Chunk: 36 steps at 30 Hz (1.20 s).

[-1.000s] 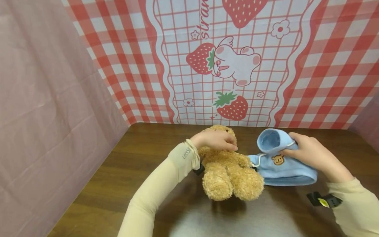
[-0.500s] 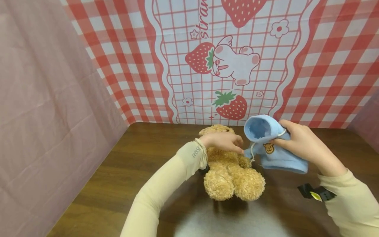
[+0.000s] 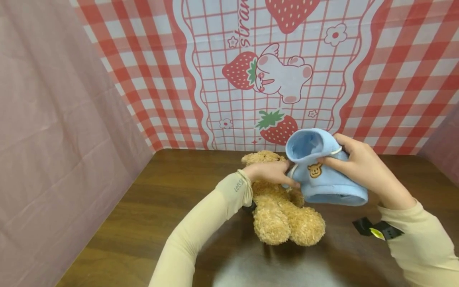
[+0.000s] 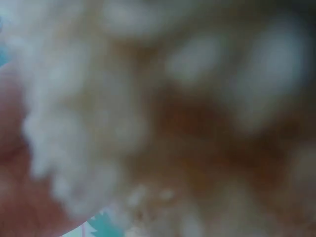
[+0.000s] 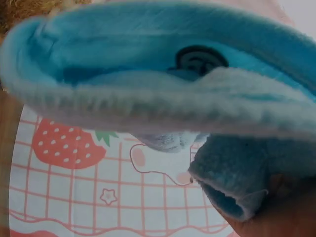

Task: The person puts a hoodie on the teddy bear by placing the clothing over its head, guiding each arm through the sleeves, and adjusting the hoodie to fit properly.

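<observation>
A light-blue doll-sized hoodie (image 3: 331, 181) with a bear-face patch and white drawstring is held up in the head view. My right hand (image 3: 365, 167) grips its right side, thumb in front. A curly tan teddy bear (image 3: 272, 223) sits on the table, its feet toward me. My left hand (image 3: 269, 171) lies across the bear's upper body and pinches the hoodie's left edge, with a bit of blue showing by the thumb. Blurred bear fur (image 4: 89, 123) fills the left wrist view. The right wrist view looks into the hoodie's open hem (image 5: 133, 64), with a sleeve (image 5: 237, 173) below.
The brown wooden table (image 3: 143, 223) runs back to a red-and-white checked strawberry backdrop (image 3: 154, 79). A pink cloth (image 3: 64, 119) hangs along the left. A black wrist strap (image 3: 380, 231) sits by my right sleeve.
My right hand has lifted the hoodie off the table and brought it left, close to the bear. My left hand has moved slightly right to the hoodie's edge, and the bear has shifted a little right.
</observation>
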{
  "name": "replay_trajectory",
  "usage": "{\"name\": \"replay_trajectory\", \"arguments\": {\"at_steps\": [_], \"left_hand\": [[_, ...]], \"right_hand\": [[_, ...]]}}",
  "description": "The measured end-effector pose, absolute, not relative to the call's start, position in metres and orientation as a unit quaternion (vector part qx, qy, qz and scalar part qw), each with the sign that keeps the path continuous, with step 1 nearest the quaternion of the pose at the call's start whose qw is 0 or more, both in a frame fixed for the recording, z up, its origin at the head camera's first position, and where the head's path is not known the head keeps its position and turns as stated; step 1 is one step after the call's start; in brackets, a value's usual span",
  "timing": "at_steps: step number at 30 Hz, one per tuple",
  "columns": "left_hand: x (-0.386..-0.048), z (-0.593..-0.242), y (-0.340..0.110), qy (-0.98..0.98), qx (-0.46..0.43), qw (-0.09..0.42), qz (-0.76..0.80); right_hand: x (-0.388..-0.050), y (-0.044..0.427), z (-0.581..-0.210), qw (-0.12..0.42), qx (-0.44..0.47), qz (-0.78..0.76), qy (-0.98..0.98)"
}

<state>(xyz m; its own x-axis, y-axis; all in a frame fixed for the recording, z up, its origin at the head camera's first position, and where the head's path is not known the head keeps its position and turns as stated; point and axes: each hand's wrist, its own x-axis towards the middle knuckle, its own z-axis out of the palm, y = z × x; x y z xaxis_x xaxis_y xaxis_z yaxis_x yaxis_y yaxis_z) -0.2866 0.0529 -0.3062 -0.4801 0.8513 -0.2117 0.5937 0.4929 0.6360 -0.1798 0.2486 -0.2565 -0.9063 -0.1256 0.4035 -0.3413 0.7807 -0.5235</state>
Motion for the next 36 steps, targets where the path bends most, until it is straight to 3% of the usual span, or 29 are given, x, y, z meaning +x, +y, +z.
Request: {"name": "replay_trajectory", "arguments": {"at_steps": [11, 20, 24, 29, 36], "left_hand": [[-0.294, -0.289, 0.019, 0.811, 0.402, 0.242, 0.35], [-0.287, -0.28, -0.009, 0.86, 0.306, 0.199, 0.357], [-0.283, -0.279, -0.016, 0.838, 0.302, 0.192, 0.412], [-0.28, -0.281, -0.026, 0.81, 0.309, 0.189, 0.461], [-0.28, -0.284, -0.034, 0.766, 0.299, 0.136, 0.553]], "right_hand": [[-0.191, 0.252, -0.262, 0.197, 0.113, 0.286, -0.931], [-0.198, 0.252, -0.271, 0.177, 0.101, 0.272, -0.941], [-0.201, 0.253, -0.273, 0.162, 0.092, 0.284, -0.941], [-0.207, 0.256, -0.28, 0.155, 0.125, 0.324, -0.925], [-0.218, 0.256, -0.292, 0.155, 0.19, 0.431, -0.868]]}}
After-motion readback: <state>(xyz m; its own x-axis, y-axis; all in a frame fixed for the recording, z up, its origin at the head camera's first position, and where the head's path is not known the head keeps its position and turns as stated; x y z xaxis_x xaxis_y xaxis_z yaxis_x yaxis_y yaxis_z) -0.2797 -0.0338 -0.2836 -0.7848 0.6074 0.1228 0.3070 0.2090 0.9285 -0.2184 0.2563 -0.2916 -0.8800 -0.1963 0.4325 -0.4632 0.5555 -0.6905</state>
